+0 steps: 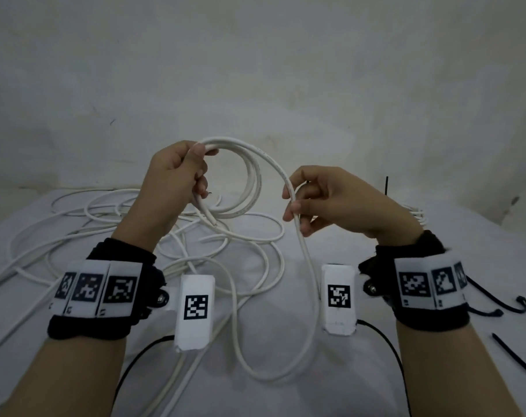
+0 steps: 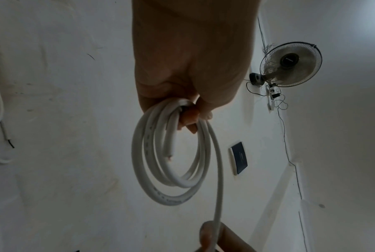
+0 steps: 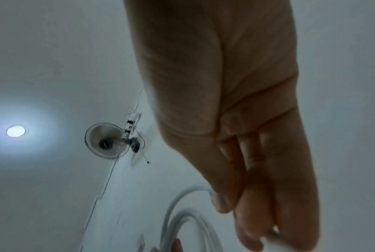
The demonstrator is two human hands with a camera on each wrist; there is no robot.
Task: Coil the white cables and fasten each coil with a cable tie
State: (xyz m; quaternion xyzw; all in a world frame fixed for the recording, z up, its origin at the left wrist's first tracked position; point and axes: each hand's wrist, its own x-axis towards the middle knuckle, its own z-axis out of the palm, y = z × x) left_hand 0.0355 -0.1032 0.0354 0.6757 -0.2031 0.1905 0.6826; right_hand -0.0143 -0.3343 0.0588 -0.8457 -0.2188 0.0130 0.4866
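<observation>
white cable coil [image 1: 246, 176] hangs upright in the air above the cloth-covered table [image 1: 376, 371], pinched at its top by the left hand [image 1: 177, 173], with clear space all round it. its free strand arcs right through the closed fingers of the right hand [image 1: 321, 200], then drops in a long loop toward the near edge. loose cables [image 1: 75, 230] sprawl left; black cable ties [image 1: 517, 356] lie right.

The head view looks forward and down from above both hands onto the white surface [image 1: 361, 371] and far wall. Each wrist view sits close behind its palm, facing upward. Both wrist views share the wall fan [image 2: 290, 64] and coil [image 2: 160, 170].
</observation>
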